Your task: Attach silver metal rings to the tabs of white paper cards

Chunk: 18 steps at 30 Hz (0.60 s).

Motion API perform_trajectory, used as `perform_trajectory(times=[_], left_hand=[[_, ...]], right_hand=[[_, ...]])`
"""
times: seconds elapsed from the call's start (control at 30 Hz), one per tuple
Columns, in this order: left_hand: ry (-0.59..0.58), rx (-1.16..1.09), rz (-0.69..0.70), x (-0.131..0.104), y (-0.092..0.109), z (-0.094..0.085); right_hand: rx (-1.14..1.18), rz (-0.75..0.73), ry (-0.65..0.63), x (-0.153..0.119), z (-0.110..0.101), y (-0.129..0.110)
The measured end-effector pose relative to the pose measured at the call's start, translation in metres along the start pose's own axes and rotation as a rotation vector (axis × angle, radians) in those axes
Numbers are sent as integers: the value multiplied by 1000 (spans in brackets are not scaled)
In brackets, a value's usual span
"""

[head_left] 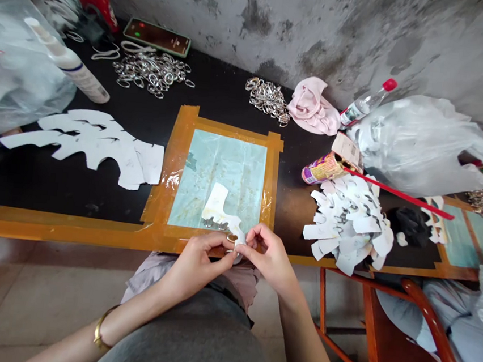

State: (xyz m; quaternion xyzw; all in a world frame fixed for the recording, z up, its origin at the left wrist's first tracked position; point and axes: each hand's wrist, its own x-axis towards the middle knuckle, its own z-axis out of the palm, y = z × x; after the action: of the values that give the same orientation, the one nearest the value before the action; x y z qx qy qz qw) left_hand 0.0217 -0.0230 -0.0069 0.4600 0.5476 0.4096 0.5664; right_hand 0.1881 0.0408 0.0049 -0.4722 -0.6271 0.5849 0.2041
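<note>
A white cut-out piece (220,207) with scalloped edges lies partly over the pale blue taped sheet (221,162), its lower end off the table's front edge. My left hand (202,262) pinches that lower end, thumb and fingertips closed near a small ring-like edge. From the other side, my right hand (271,259) pinches the same end, its fingertips nearly touching the left ones. Whatever small part sits between the fingertips is mostly hidden. Shiny bits line the piece's curved edge.
White cut-outs (104,144) lie left, and a heap of similar pieces (351,223) right. Behind are two piles of metal rings (152,71), a phone (157,36), a pink cloth (315,105) and a snack tube (322,167). A white bottle (71,65) stands left; another person sits right.
</note>
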Motion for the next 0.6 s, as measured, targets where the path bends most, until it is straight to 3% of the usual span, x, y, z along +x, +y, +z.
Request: perform_trajectory(times=[0.17, 0.27, 0.33, 0.5, 0.6], left_hand=[[-129, -108, -107, 4, 1, -10], [-110, -271, -191, 7, 0, -10], [-29, -430, -229, 10, 0, -4], [264, -651, -204, 23, 7, 21], [333, -594, -175, 32, 10, 32]], right_hand=[[142, 7, -92, 4, -3, 2], [258, 28, -93, 7, 0, 0], [283, -9, 31, 6, 3, -2], [-18, -293, 663, -11, 17, -11], [-180, -345, 649, -21, 25, -11]])
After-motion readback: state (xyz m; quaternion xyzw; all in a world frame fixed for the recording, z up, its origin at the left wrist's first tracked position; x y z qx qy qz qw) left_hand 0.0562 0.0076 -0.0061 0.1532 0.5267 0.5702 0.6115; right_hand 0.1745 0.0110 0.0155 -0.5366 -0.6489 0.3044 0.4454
